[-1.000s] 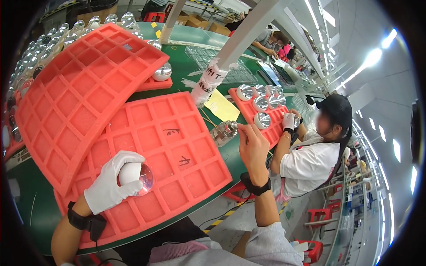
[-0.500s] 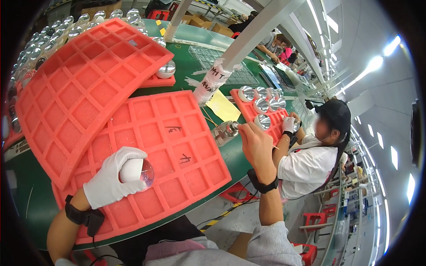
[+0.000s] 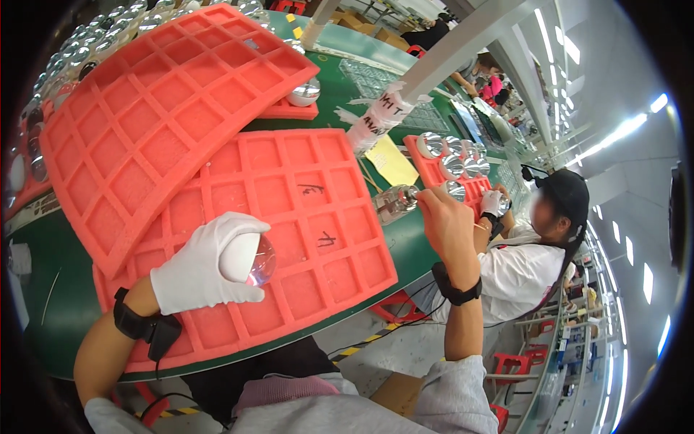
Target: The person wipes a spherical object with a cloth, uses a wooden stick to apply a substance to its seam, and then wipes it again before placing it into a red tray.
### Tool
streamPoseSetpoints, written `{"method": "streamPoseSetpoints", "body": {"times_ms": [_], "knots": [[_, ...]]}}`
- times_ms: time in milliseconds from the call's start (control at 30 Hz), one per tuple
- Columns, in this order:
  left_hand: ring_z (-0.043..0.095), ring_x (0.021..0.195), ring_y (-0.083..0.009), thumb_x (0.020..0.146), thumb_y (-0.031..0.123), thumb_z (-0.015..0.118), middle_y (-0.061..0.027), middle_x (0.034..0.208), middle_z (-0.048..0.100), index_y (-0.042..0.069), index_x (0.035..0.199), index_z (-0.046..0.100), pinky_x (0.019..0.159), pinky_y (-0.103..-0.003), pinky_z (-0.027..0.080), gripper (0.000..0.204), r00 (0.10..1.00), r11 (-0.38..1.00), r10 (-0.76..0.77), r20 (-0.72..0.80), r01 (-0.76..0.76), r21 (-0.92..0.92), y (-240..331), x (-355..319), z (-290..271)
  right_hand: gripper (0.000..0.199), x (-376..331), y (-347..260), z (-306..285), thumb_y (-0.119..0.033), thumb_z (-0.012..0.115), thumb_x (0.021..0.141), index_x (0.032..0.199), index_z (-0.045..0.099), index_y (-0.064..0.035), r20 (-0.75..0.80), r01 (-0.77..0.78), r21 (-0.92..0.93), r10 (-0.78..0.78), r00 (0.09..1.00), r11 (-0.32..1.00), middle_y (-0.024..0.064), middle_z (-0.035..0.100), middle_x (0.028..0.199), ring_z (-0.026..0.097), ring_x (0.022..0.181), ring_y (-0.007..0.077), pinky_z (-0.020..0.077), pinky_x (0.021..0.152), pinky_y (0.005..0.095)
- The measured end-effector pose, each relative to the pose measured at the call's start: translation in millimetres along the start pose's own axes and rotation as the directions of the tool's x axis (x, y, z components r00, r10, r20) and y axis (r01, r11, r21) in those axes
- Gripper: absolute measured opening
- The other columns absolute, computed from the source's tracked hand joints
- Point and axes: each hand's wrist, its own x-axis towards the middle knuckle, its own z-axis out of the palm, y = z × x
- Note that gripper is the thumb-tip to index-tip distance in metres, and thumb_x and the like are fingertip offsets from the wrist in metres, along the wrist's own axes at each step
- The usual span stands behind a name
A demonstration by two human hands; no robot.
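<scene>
My left hand (image 3: 199,271), in a white glove, is closed round a globe with a white half (image 3: 239,258) and a clear half (image 3: 264,262). It rests over a red foam tray (image 3: 289,307) of square pockets. My bare right hand (image 3: 447,220) is pinched at the metal top of a small glass bottle (image 3: 395,203) standing beyond the tray's right edge. A thin pale stick (image 3: 479,226) juts from the right side of that hand; its other end is hidden by the fingers.
A second foam tray (image 3: 170,155) lies tilted over the first. Many shiny globes (image 3: 94,47) stand at the far left. A yellow paper (image 3: 391,160) lies by a taped post (image 3: 381,119). A co-worker (image 3: 531,253) sits at right, handling globes over another red tray (image 3: 434,172).
The whole view has shifted, so everything sits further right and higher. My left fingers have spread slightly round the globe. My right hand stays at the bottle's top.
</scene>
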Motion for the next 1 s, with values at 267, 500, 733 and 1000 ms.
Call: {"method": "streamPoseSetpoints", "body": {"times_ms": [267, 500, 733, 1000], "knots": [[0.058, 0.116, -0.0318, 0.061, 0.023, 0.095, -0.0131, 0.126, 0.057, 0.008, 0.13, 0.056, 0.101, -0.041, 0.047, 0.081, 1.0, 1.0, -0.017, 0.009, 0.017, -0.014, -0.1, 1.0, -1.4, 0.008, -7.0, -10.7, 11.5, -0.009, 0.068, 0.09, 0.096, 0.069, -0.0046, -0.061, -0.149, -0.005, 0.148, 0.987, 0.989, 0.0115, 0.071, 0.089, 0.069, 0.075, 0.0349, 0.0525, 0.063, 0.0418], [0.057, 0.116, -0.0323, 0.06, 0.024, 0.095, -0.0126, 0.126, 0.056, 0.01, 0.131, 0.055, 0.101, -0.041, 0.047, 0.082, 1.0, 1.0, 0.01, 0.022, -0.01, 0.012, -1.7, 2.4, -1.2, 0.009, -12.4, -9.3, 16.2, -0.005, 0.07, 0.09, 0.099, 0.069, -0.0035, -0.202, -0.222, 0.137, 0.247, 0.948, 0.965, 0.0153, 0.071, 0.093, 0.069, 0.078, 0.0365, 0.0534, 0.065, 0.0399], [0.056, 0.118, -0.0324, 0.06, 0.024, 0.095, -0.0126, 0.127, 0.055, 0.01, 0.132, 0.055, 0.103, -0.042, 0.046, 0.083, 0.999, 1.0, -0.019, 0.035, 0.019, -0.015, 0.1, 2.9, -1.3, 0.007, -13.8, -10.1, 15.3, -0.007, 0.069, 0.09, 0.097, 0.069, -0.0046, -0.156, -0.145, 0.032, 0.148, 0.977, 0.989, 0.0138, 0.07, 0.088, 0.068, 0.074, 0.0359, 0.0519, 0.063, 0.0413], [0.055, 0.118, -0.0327, 0.06, 0.024, 0.095, -0.0124, 0.127, 0.055, 0.01, 0.132, 0.054, 0.103, -0.042, 0.045, 0.084, 0.999, 1.0, -0.009, 0.046, 0.008, 0.015, 1.8, 2.8, -2.6, 0.006, -8.4, -10.3, 7.3, -0.011, 0.069, 0.09, 0.093, 0.067, -0.0067, -0.074, -0.104, -0.045, 0.1, 0.992, 0.994, 0.0112, 0.068, 0.084, 0.067, 0.072, 0.0343, 0.0511, 0.061, 0.0421]]}}
